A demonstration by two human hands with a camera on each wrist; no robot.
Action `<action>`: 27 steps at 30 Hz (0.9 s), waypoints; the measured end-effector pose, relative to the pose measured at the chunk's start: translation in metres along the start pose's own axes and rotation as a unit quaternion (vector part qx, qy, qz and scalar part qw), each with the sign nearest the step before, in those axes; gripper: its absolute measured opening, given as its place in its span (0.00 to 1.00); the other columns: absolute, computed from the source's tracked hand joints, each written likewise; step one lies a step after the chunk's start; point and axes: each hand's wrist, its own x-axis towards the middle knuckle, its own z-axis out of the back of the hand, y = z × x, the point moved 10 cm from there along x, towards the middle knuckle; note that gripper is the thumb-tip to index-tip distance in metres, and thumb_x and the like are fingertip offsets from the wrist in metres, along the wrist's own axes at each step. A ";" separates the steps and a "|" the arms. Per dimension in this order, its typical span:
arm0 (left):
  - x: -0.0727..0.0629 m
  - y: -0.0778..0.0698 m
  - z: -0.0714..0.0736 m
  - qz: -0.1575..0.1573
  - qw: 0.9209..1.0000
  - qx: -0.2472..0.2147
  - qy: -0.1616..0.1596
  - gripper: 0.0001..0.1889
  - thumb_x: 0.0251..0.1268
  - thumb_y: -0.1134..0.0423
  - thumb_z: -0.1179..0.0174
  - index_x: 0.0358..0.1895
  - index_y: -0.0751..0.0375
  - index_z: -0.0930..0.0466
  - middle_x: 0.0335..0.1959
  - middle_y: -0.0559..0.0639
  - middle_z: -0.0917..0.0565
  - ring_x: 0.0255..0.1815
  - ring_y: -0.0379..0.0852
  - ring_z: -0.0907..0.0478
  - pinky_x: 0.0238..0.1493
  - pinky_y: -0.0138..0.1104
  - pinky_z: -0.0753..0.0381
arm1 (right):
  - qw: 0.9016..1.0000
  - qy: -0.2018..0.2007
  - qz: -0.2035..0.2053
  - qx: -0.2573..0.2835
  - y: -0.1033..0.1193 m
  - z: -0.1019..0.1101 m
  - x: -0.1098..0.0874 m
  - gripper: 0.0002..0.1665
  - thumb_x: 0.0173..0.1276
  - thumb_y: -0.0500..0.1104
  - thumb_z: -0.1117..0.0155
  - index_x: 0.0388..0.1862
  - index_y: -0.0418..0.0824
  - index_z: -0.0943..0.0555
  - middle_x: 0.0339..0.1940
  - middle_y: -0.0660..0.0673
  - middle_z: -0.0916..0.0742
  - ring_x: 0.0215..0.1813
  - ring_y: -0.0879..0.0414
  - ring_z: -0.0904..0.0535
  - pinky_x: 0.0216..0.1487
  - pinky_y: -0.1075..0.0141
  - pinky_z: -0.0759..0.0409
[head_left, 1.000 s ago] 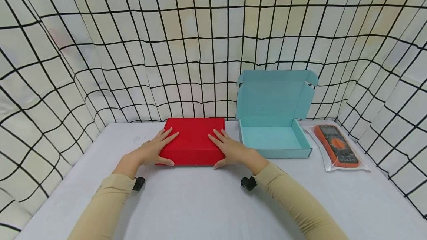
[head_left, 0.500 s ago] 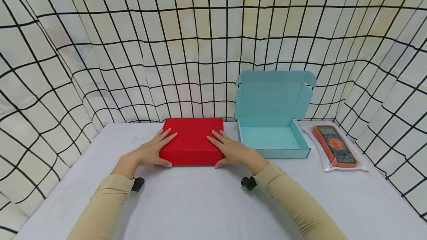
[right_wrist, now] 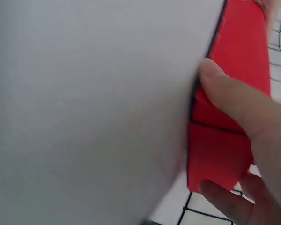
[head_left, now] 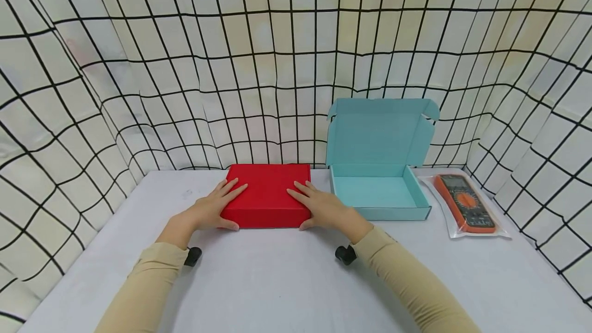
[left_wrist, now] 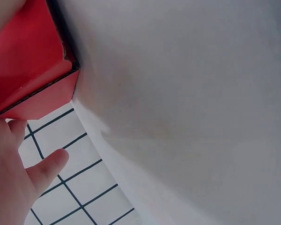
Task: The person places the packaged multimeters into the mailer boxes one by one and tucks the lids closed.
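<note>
A closed red cardboard box lies flat on the white table, in the middle of the head view. My left hand rests on its left front corner, fingers spread over the top edge and thumb low at the front. At the right front corner, my right hand lies much the same way. The right wrist view shows the right thumb pressing the front face. In the left wrist view the box's front corner shows, with fingers of the left hand stretched out beside it.
An open light-blue box with a raised lid stands right of the red box; its visible inside is bare. Farther right lies an orange and black multimeter in a clear plastic bag. A white wall with a black grid surrounds the table.
The red box's lower front edge appears very slightly farther back than before. Both hands stay at the same corners, and the other objects have not moved.
</note>
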 end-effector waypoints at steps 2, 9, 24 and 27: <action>0.000 0.001 -0.001 0.003 1.000 -0.007 0.006 0.57 0.53 0.53 0.23 0.83 0.55 0.51 0.82 0.64 0.55 0.79 0.71 0.59 0.56 0.71 0.29 | 1.000 0.012 0.000 0.006 -0.001 0.001 0.000 0.59 0.60 0.53 0.21 0.85 0.48 0.44 0.84 0.43 0.43 0.83 0.40 0.49 0.59 0.54 0.18; -0.001 -0.001 0.000 0.009 0.999 -0.028 0.024 0.56 0.55 0.58 0.23 0.83 0.55 0.51 0.83 0.63 0.57 0.80 0.71 0.62 0.58 0.67 0.26 | 0.999 0.030 0.001 0.017 -0.002 0.002 -0.002 0.59 0.60 0.50 0.21 0.85 0.49 0.43 0.85 0.44 0.43 0.83 0.41 0.49 0.58 0.56 0.18; -0.002 -0.003 0.002 0.006 1.000 0.010 0.006 0.53 0.59 0.59 0.25 0.83 0.54 0.50 0.83 0.64 0.54 0.80 0.71 0.60 0.64 0.72 0.39 | 1.000 0.008 -0.002 0.007 -0.004 0.004 0.000 0.57 0.59 0.50 0.20 0.83 0.50 0.39 0.84 0.46 0.40 0.82 0.41 0.45 0.57 0.57 0.18; -0.003 -0.004 0.002 0.006 1.000 0.009 0.005 0.53 0.59 0.59 0.25 0.83 0.54 0.50 0.83 0.64 0.54 0.80 0.71 0.60 0.64 0.72 0.39 | 1.000 0.004 0.000 0.002 -0.003 0.004 0.000 0.56 0.59 0.50 0.20 0.83 0.49 0.39 0.84 0.46 0.40 0.82 0.41 0.45 0.57 0.57 0.18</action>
